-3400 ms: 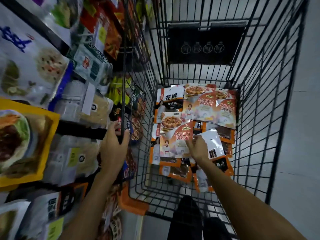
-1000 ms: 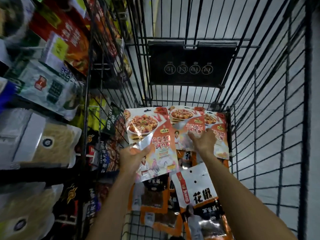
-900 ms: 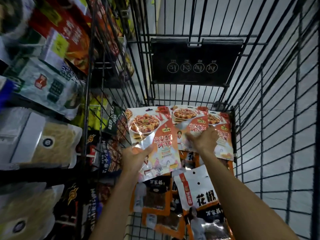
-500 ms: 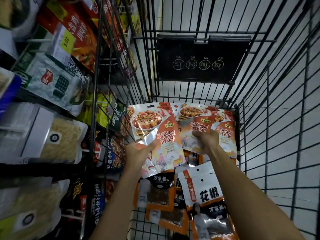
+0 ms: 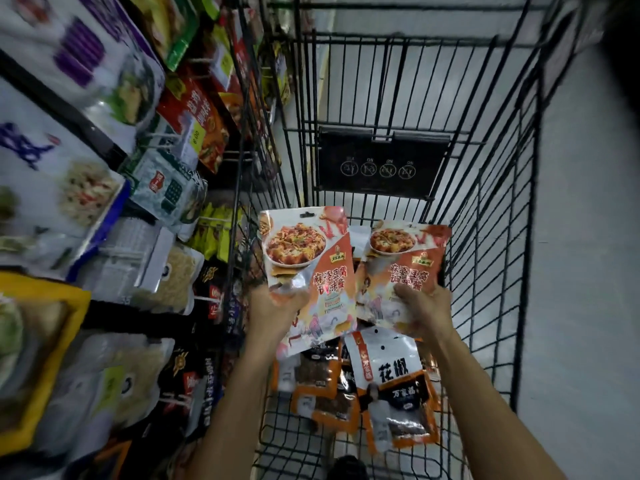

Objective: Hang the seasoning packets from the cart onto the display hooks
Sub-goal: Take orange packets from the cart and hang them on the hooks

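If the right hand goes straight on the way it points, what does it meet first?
Likely the left packet, held by the left hand: the right hand, gripping the right packet, points up-left toward it. Behind that comes the cart's far wire wall. Depth is unclear.

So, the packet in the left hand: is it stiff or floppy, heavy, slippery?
Probably floppy: the packet creases where the left hand grips its lower edge. Likely light, since that one-edge grip holds it upright. Possibly slippery: its film shines.
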A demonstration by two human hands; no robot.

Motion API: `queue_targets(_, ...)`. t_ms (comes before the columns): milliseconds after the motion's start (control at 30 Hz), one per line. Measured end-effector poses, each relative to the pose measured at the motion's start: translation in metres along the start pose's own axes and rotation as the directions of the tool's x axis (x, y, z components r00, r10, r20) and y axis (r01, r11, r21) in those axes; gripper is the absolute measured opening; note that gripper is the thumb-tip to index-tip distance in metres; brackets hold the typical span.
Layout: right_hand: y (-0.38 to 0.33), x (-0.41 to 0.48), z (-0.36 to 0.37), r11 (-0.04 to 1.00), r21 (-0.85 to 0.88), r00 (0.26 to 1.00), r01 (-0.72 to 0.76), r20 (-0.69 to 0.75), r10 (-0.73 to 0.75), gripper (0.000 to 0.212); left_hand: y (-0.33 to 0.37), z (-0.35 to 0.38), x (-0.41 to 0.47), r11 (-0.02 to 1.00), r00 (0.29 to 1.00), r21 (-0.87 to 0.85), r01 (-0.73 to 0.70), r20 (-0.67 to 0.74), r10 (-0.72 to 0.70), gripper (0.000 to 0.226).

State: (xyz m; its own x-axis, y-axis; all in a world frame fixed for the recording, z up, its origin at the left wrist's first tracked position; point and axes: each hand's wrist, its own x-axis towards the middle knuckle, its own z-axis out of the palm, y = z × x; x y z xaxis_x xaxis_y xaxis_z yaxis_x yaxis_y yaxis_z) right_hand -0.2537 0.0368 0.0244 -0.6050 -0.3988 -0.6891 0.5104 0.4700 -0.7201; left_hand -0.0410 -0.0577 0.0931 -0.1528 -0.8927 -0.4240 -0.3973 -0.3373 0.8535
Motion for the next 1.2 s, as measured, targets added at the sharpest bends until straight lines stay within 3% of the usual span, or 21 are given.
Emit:
queue_targets(233,-0.041,-0.081,-0.023,0.984,-0.101,0.964,0.146,0.236,-0.119,0.043,0.046,-0.045,-0.078,0.99,0.976,-0.055,-0.129,-0.185,0.117,0.014)
queue_targets(367,-0.069,-0.131,-0.039,0.942,-0.136,0.881,0.307,0.415,-0.227,0.046,0.063,-0.066,-0.139,0.975,0.943,-0.092,-0.203,-0.285,0.17,0.01)
queue_targets(433,-0.083,-0.157,-0.048,0.921,-0.136,0.829,0.365,0.497,-0.256,0.05,0.07,-0.075,-0.172,0.965,0.916,-0.103,-0.242,-0.353,0.192,0.026)
queue_targets(533,-0.1,-0.199,-0.055,0.892,-0.123,0.733,0.435,0.624,-0.272,0.059,0.08,-0.091,-0.224,0.948,0.886,-0.126,-0.291,-0.41,0.218,0.05)
queue_targets(633,-0.112,-0.241,-0.057,0.858,-0.097,0.634,0.504,0.717,-0.291,0.064,0.091,-0.11,-0.281,0.925,0.841,-0.153,-0.347,-0.487,0.235,0.051)
queue_targets(833,-0.121,-0.326,-0.039,0.802,0.054,0.426,0.595,0.825,-0.372,0.038,0.097,-0.167,-0.395,0.901,0.718,-0.116,-0.418,-0.65,0.249,0.051)
queue_targets(900,-0.122,-0.361,-0.03,0.792,0.121,0.327,0.599,0.866,-0.379,0.027,0.095,-0.189,-0.434,0.896,0.678,-0.085,-0.436,-0.686,0.265,0.035)
queue_targets(1000,-0.119,-0.417,-0.016,0.792,0.227,0.147,0.567,0.918,-0.368,0.01,0.089,-0.224,-0.494,0.897,0.598,-0.033,-0.442,-0.756,0.267,0.033)
queue_targets(1133,-0.104,-0.491,0.01,0.786,0.313,-0.02,0.533,0.934,-0.358,0.007,0.07,-0.268,-0.573,0.895,0.474,0.009,-0.446,-0.846,0.244,0.064)
queue_targets(1200,-0.089,-0.526,0.024,0.786,0.333,-0.072,0.521,0.935,-0.348,0.011,0.059,-0.285,-0.612,0.886,0.416,0.02,-0.462,-0.878,0.237,0.055)
